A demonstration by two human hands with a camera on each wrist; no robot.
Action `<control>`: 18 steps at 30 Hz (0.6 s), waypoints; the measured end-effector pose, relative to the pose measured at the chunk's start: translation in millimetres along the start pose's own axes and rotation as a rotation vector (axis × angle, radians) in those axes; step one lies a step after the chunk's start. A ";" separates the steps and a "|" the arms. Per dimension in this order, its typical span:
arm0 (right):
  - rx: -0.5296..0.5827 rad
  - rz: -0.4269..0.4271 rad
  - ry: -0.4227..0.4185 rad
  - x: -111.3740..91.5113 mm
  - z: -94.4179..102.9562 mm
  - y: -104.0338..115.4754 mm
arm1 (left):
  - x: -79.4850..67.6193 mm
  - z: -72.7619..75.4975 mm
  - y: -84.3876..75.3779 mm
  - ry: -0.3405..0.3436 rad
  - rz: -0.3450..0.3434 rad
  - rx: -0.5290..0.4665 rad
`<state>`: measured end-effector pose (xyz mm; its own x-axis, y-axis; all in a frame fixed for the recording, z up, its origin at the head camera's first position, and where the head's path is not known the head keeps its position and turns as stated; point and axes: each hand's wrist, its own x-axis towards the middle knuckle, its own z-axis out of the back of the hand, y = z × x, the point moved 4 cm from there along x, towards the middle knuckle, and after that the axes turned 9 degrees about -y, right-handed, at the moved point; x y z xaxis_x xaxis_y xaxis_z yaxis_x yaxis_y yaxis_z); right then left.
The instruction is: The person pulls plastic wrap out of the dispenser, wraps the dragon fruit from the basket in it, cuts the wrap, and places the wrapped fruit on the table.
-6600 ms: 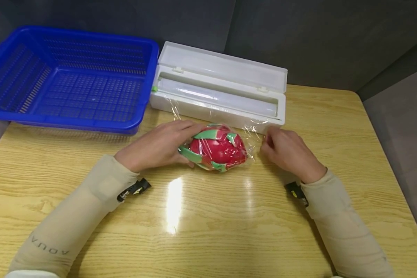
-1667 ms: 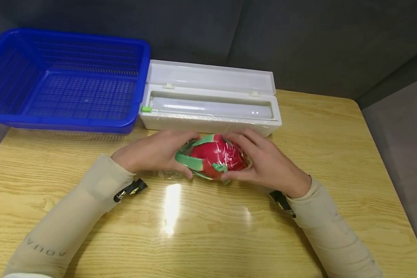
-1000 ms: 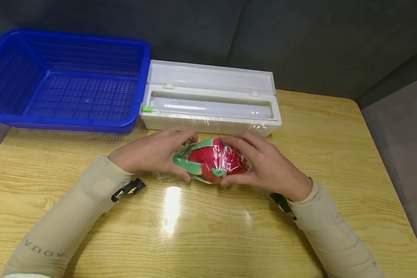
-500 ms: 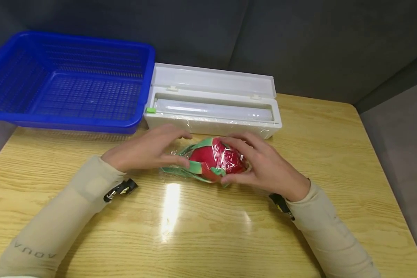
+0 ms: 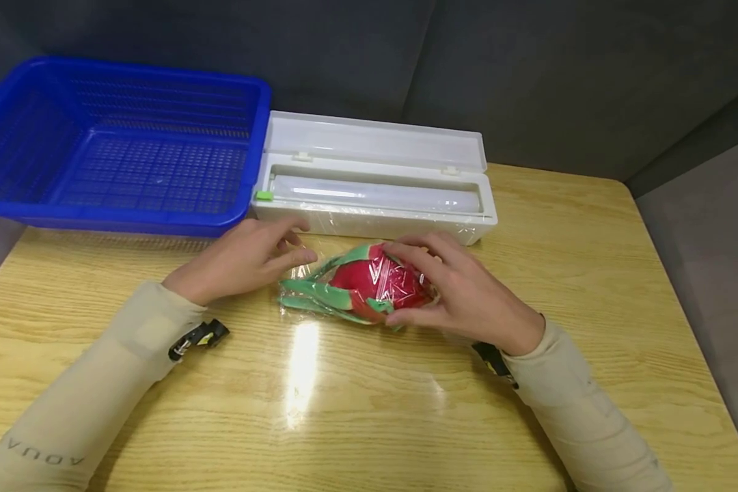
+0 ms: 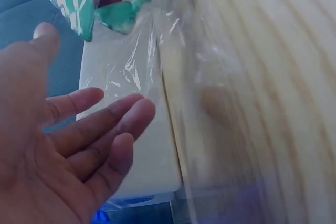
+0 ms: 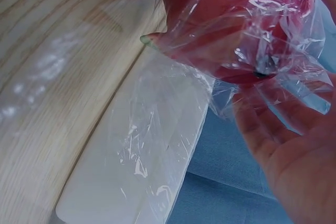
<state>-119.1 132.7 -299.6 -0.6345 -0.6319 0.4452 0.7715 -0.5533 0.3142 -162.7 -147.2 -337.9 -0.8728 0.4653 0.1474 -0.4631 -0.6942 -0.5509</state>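
Note:
A red dragon fruit (image 5: 375,277) with long green scales lies on the table under clear cling film (image 7: 273,30). My right hand (image 5: 473,294) grips its right end, thumb at the near side and fingers over the far side. Just left of the green tips, my left hand (image 5: 236,263) is apart from the fruit with relaxed fingers and holds nothing. In the left wrist view its palm (image 6: 47,166) shows bare, beside the green scale tips (image 6: 76,3) in film. Behind the fruit, a long white cling film box (image 5: 375,222) has its lid up and a roll (image 5: 375,193) inside.
A blue plastic basket (image 5: 141,222) stands at the back left, its right side next to the white box. Film clings to the front of the box. The wooden table (image 5: 467,424) meets a dark wall (image 5: 529,82) at the back.
Earlier both hands held the wrapped fruit; my left hand has let go and moved left, uncovering the green tips. My right hand, apart from the fruit at first, now grips its right end.

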 end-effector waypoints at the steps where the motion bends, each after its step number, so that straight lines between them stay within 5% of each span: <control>1: 0.000 -0.001 0.002 0.1 -0.4 0.3 | 0.0 -0.4 1.2 -0.002 0.003 -0.002; 18: -0.008 0.002 -0.006 0.6 -2.6 4.6 | -1.8 -4.2 9.4 -0.072 0.051 0.067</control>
<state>-116.1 128.3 -300.0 -0.6329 -0.6292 0.4511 0.7721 -0.5566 0.3067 -164.8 -152.3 -346.8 -0.9030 0.3895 0.1811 -0.4254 -0.7522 -0.5033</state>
